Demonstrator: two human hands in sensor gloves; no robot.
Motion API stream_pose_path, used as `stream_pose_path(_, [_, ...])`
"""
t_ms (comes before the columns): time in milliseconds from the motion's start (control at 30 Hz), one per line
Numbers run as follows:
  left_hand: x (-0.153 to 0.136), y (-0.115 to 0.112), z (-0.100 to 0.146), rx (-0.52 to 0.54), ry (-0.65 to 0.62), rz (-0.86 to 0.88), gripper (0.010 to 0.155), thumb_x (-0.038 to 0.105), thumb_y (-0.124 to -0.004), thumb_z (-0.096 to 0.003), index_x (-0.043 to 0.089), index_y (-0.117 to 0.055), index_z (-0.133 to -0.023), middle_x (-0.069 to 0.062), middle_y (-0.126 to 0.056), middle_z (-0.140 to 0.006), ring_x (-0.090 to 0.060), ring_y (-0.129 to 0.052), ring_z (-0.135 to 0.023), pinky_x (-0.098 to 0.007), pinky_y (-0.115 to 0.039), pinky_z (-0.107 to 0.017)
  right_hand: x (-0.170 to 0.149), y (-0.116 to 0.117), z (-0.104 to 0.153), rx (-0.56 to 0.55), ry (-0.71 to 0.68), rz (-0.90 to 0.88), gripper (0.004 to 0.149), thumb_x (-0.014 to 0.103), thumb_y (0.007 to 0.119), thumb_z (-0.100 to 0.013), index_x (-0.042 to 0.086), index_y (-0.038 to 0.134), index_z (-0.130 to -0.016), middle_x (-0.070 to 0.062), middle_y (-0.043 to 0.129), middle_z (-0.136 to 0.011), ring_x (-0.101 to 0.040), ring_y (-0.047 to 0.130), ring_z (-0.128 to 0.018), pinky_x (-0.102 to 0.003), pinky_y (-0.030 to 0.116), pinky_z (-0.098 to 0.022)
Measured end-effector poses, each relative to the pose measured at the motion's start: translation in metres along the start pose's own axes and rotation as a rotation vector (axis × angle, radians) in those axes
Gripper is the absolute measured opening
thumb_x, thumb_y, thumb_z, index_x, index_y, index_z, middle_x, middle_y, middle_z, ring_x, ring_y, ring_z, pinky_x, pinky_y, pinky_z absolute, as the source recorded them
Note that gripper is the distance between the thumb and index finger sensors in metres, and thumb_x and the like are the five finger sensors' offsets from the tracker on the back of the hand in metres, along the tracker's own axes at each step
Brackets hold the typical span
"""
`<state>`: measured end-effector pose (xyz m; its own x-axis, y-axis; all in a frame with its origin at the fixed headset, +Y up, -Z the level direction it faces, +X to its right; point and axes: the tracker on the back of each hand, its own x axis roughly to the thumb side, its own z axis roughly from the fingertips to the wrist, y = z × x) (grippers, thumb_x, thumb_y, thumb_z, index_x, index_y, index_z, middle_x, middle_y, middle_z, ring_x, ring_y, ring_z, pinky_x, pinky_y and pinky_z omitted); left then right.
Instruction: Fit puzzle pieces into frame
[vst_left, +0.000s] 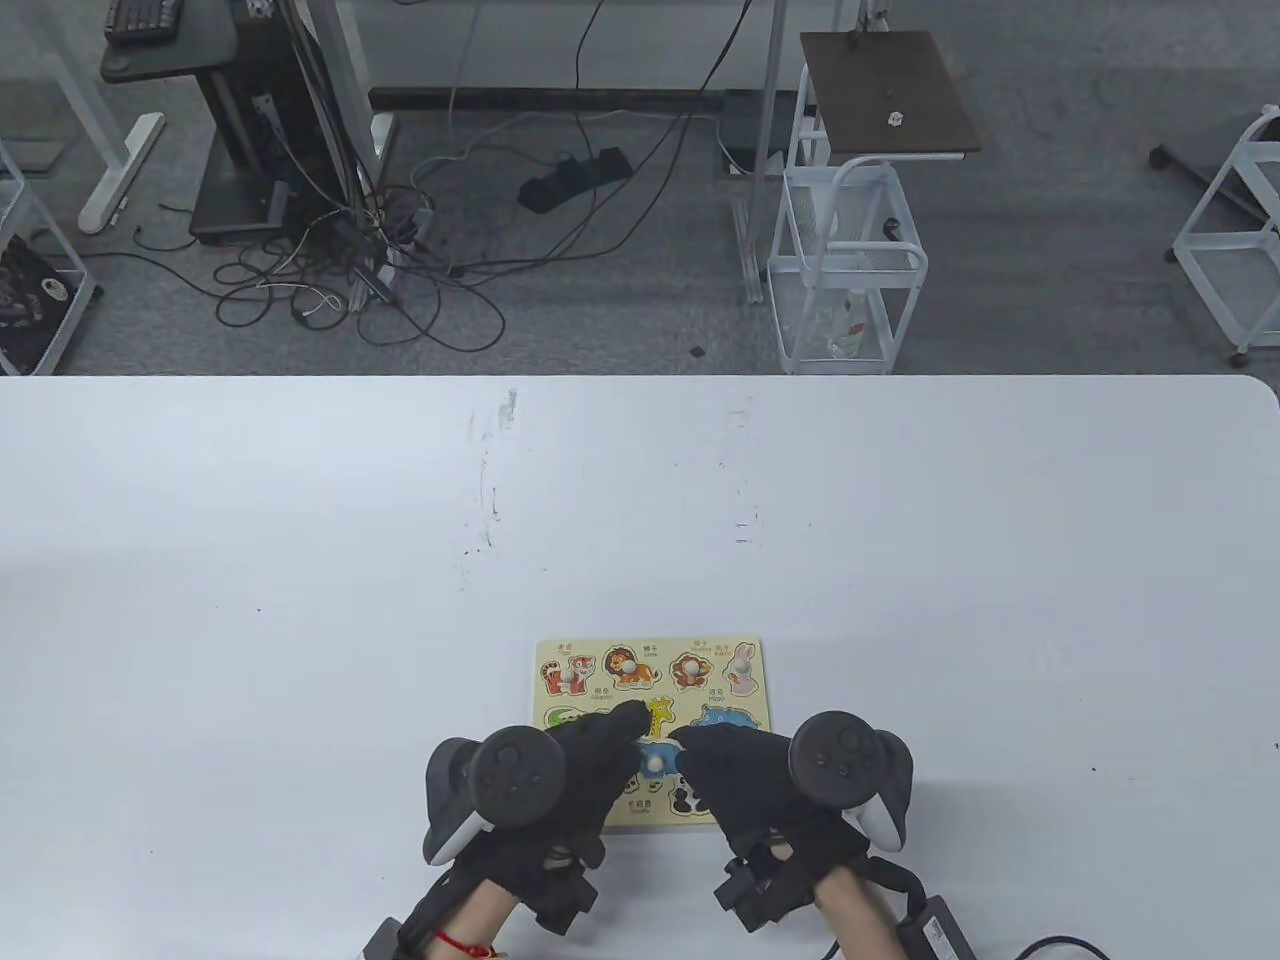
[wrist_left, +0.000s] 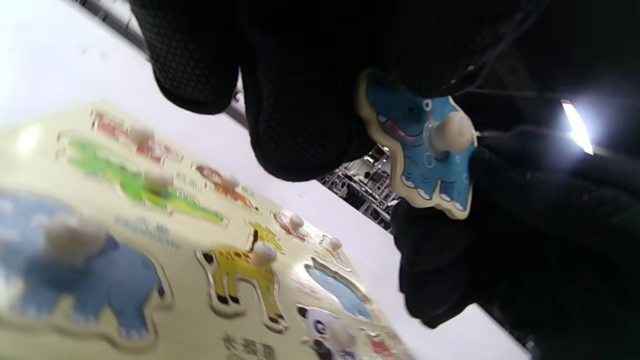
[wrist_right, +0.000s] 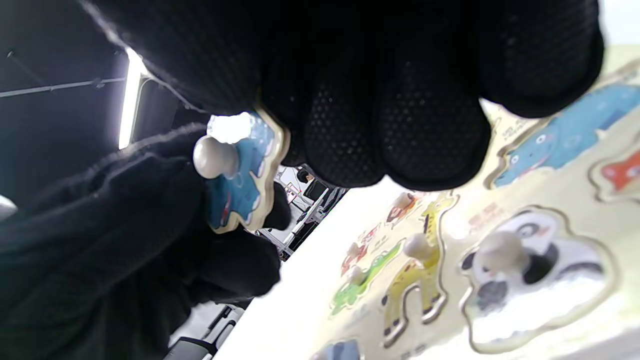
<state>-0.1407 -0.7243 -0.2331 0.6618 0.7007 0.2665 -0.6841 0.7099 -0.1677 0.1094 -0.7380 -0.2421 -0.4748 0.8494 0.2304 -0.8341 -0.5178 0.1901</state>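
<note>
Left wrist view: both hands, left hand (wrist_left: 300, 100) & right hand (wrist_left: 500, 225), pinch blue elephant piece (wrist_left: 425, 150) above frame (wrist_left: 200, 330); tilted, could jam/slip.

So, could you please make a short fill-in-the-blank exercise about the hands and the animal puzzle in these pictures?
1. The piece held above the board is mostly ___ in colour.
2. The puzzle board lies on a ___ table.
3. The piece seated between the crocodile and the hippo is a yellow ___.
4. Both the left hand and the right hand touch the ___ piece.

Answers: blue; white; giraffe; same
</note>
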Motion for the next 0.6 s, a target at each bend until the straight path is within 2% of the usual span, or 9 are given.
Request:
stream_pose_path(100, [-0.014, 0.001, -0.001, 0.003, 0.052, 0.138, 0.052, 0.045, -0.082, -0.0442, 0.025, -0.084, -0.092, -0.001, -0.104, -0.079, -0.014, -0.112, -0.054, -0.043, -0.086, -0.058, -0.005, 0.0, -0.002, 0.023, 0.031, -0.09, 0.045, 0.039, 0.082, -0.042, 0.011, 0.096, -0.074, -0.013, 0.1, -0.065, -0.038, 0.104, -0.046, -0.059, 0.08, -0.041])
stream_pose_path(167, [-0.019, -0.001, -0.003, -0.038, 0.06, 0.219, 0.047, 0.045, -0.082, -0.0444, 0.027, -0.088, -0.088, 0.001, -0.106, -0.074, -0.012, -0.112, -0.051, -0.042, -0.086, -0.057, -0.008, 0.001, -0.002, 0.044, 0.049, -0.13, 0.045, 0.039, 0.082, -0.042, 0.01, 0.096, -0.074, -0.013, 0.099, -0.066, -0.038, 0.104, -0.045, -0.059, 0.08, -0.041])
stream_pose_path(300, [-0.019, -0.004, -0.005, -0.047, 0.085, 0.237, 0.044, 0.044, -0.084, -0.0445, 0.028, -0.091, -0.085, 0.002, -0.108, -0.07, -0.01, -0.113, -0.046, -0.041, -0.088, -0.055, -0.007, -0.002, -0.002, 0.028, 0.061, -0.107, 0.046, 0.039, 0.082, -0.042, 0.009, 0.094, -0.075, -0.014, 0.098, -0.067, -0.04, 0.103, -0.046, -0.061, 0.079, -0.042])
stream_pose_path(467, [-0.019, -0.004, -0.005, -0.003, 0.121, 0.156, 0.044, 0.044, -0.084, -0.0449, 0.027, -0.091, -0.085, 0.002, -0.108, -0.068, -0.009, -0.112, -0.045, -0.04, -0.089, -0.054, 0.015, -0.009, 0.008, -0.181, -0.032, 0.166, 0.055, 0.04, 0.088, -0.039, 0.013, 0.085, -0.087, -0.014, 0.089, -0.081, -0.041, 0.099, -0.059, -0.061, 0.077, -0.046])
stream_pose_path(533, [-0.021, -0.005, -0.005, 0.004, 0.137, 0.152, 0.044, 0.044, -0.084, -0.0449, 0.026, -0.091, -0.084, 0.002, -0.108, -0.067, -0.009, -0.112, -0.044, -0.039, -0.089, -0.053, 0.028, -0.007, 0.014, -0.264, -0.117, 0.298, 0.053, 0.038, 0.092, -0.037, 0.015, 0.087, -0.085, -0.013, 0.089, -0.082, -0.039, 0.099, -0.058, -0.06, 0.078, -0.046])
stream_pose_path(600, [-0.022, -0.005, -0.005, 0.007, 0.148, 0.144, 0.044, 0.045, -0.084, -0.045, 0.026, -0.091, -0.084, 0.002, -0.108, -0.067, -0.009, -0.113, -0.043, -0.039, -0.089, -0.053, 0.041, -0.002, 0.018, -0.298, -0.212, 0.449, 0.052, 0.037, 0.095, -0.035, 0.018, 0.09, -0.083, -0.012, 0.089, -0.081, -0.038, 0.099, -0.057, -0.058, 0.079, -0.046])
